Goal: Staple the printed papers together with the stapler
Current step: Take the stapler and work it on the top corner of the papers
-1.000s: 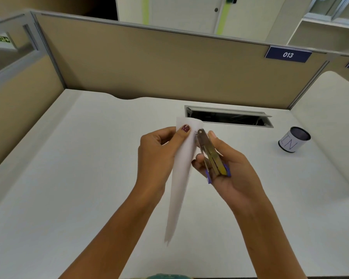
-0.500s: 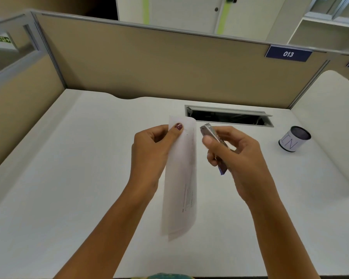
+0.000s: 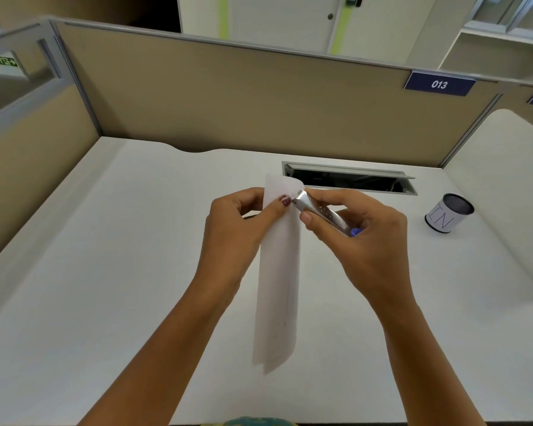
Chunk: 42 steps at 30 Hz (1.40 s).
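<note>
Over the tabletop (image 3: 105,272): we held the papers (image 3: 278,272) upright, long axis hanging down.
Left hand (image 3: 237,232): fingers pinched their top edge.
Right hand (image 3: 363,244): fingers gripped the stapler (image 3: 320,212), its nose pointing left at the papers' top right corner.

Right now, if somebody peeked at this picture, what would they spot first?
First, the two hands in the middle, above the white desk: the left hand pinches hanging papers near their top, and the right hand holds a silver stapler with its tip at the papers' top corner. Next, a little cup marked IN stands on the desk to the right, below a blue 013 sign.
</note>
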Each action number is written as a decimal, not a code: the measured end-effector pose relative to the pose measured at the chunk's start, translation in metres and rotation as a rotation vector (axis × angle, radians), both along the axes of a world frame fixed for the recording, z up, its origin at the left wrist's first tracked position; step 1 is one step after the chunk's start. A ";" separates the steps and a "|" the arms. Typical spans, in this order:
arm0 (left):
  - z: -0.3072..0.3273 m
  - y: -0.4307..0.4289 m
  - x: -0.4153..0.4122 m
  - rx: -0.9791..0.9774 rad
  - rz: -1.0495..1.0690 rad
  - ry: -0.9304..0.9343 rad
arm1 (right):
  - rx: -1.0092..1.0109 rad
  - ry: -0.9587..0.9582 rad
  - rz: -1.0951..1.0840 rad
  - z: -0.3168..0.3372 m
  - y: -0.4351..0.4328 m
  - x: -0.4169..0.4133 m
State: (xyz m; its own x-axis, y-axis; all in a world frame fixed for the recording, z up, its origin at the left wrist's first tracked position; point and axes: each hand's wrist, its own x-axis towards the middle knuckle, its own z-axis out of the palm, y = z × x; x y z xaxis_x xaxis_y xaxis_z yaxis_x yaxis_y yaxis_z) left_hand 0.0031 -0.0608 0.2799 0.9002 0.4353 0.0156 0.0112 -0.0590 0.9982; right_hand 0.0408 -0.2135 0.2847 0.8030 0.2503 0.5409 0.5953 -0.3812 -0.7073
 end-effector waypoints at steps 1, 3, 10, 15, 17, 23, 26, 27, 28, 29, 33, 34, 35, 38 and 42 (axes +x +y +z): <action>0.000 0.000 0.000 0.009 -0.027 -0.003 | -0.006 -0.010 -0.004 0.001 -0.001 0.000; 0.000 0.001 -0.001 0.020 -0.060 -0.011 | -0.018 -0.026 -0.005 0.003 -0.002 0.001; -0.002 -0.002 -0.001 0.096 -0.022 -0.047 | -0.040 -0.053 0.016 0.006 -0.003 -0.001; -0.001 -0.002 -0.002 0.148 -0.008 -0.089 | -0.028 -0.064 0.002 0.005 -0.001 -0.002; 0.000 -0.002 -0.002 0.147 -0.010 -0.105 | -0.006 -0.059 0.003 0.006 -0.001 -0.003; 0.001 0.000 -0.003 0.153 -0.025 -0.107 | 0.020 -0.085 -0.003 0.005 0.001 -0.004; 0.003 0.001 -0.004 0.186 -0.022 -0.101 | 0.060 -0.061 0.011 0.003 0.001 -0.004; 0.003 0.002 -0.003 0.209 -0.020 -0.099 | 0.074 -0.047 0.017 0.003 0.001 -0.004; 0.003 0.002 -0.003 0.237 -0.018 -0.097 | 0.085 -0.031 0.021 0.003 0.001 -0.003; 0.003 0.003 -0.002 0.262 -0.017 -0.097 | 0.093 -0.014 0.025 0.002 0.001 -0.003; 0.002 0.004 0.000 0.328 -0.004 -0.110 | 0.131 0.037 0.038 0.000 0.000 0.001; 0.001 0.004 0.001 0.342 0.000 -0.110 | 0.147 0.051 0.039 -0.001 0.000 0.000; 0.001 0.004 0.002 0.355 0.004 -0.111 | 0.161 0.064 0.040 -0.002 0.001 0.000; -0.002 0.007 0.004 0.351 0.000 -0.113 | 0.271 0.120 0.063 -0.002 0.002 -0.002; -0.009 0.016 0.005 0.295 0.025 -0.073 | 0.399 0.128 0.072 0.005 -0.008 0.001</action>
State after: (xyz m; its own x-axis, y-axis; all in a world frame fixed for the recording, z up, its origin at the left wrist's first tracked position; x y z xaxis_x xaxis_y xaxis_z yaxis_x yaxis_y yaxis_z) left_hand 0.0082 -0.0449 0.2710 0.8812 0.4241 0.2087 -0.0546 -0.3472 0.9362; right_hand 0.0418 -0.2211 0.2899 0.8582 0.0992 0.5036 0.5079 -0.0231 -0.8611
